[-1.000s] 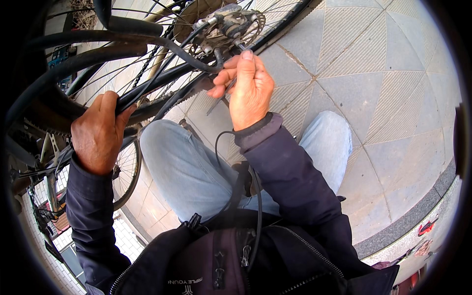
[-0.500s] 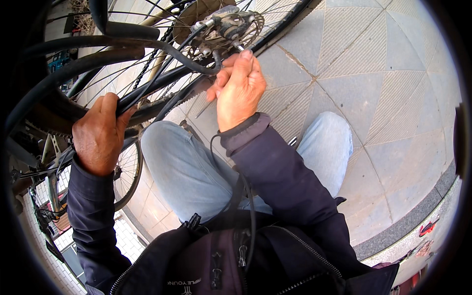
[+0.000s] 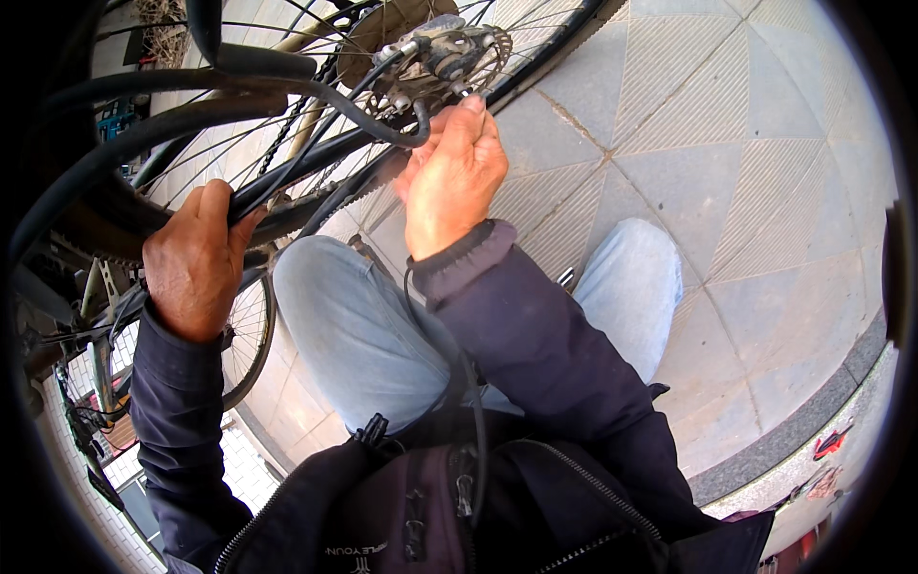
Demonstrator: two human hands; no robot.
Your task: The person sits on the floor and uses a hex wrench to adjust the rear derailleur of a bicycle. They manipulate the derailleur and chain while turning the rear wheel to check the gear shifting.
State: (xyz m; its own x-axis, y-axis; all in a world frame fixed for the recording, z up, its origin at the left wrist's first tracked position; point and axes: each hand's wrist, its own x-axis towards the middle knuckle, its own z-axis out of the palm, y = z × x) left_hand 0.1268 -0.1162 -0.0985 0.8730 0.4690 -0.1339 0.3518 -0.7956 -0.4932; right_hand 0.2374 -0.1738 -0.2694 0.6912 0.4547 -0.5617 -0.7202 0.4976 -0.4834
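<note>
At the left, my left hand (image 3: 194,263) is closed round a black bicycle tube (image 3: 287,182) beside the wheel. My right hand (image 3: 459,172) reaches up to the disc brake caliper (image 3: 445,62) near the wheel hub, its fingers pinched together. Their tips meet a small silvery bolt-like end (image 3: 467,93) at the caliper's lower side; whatever else lies inside the grip is hidden. The toothed brake rotor (image 3: 503,48) shows just right of the caliper. A bent black tube (image 3: 368,120) curves down and ends close to my right fingers.
Spokes and the black tyre (image 3: 550,57) run to the upper right. Another bicycle wheel (image 3: 253,340) stands at lower left. My jeans-clad knees (image 3: 320,306) are bent below the bike. Grey paving tiles (image 3: 688,191) spread to the right, with a small red object (image 3: 830,444) near the edge.
My right hand has shifted slightly left and turned, its fingers curling in tighter by the caliper. The left hand keeps its hold on the tube.
</note>
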